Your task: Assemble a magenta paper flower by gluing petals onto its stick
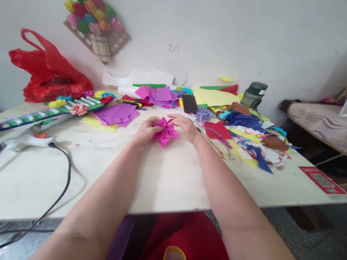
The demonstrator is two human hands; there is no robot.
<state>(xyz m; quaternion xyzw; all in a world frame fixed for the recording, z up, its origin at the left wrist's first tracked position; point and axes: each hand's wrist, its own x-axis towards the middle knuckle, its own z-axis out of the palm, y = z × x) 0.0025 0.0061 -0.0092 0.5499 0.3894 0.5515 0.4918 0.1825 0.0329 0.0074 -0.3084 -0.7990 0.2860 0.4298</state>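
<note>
A magenta paper flower (166, 134) with several pointed petals is held over the white table (164, 182). My left hand (148, 131) pinches its left side between thumb and fingers. From the upper right, my right hand (185, 126) reaches over the flower, its fingertips at the top petals. Purple paper sheets (117, 113) lie to the left of my hands, and a red paper piece (217, 130) lies to the right.
Behind are a phone (189, 104), a dark green bottle (254, 95) and mixed scraps (245, 120). A red bag (52, 75), a decorated strip (33, 117) and a white glue gun (29, 140) with a black cable are at left.
</note>
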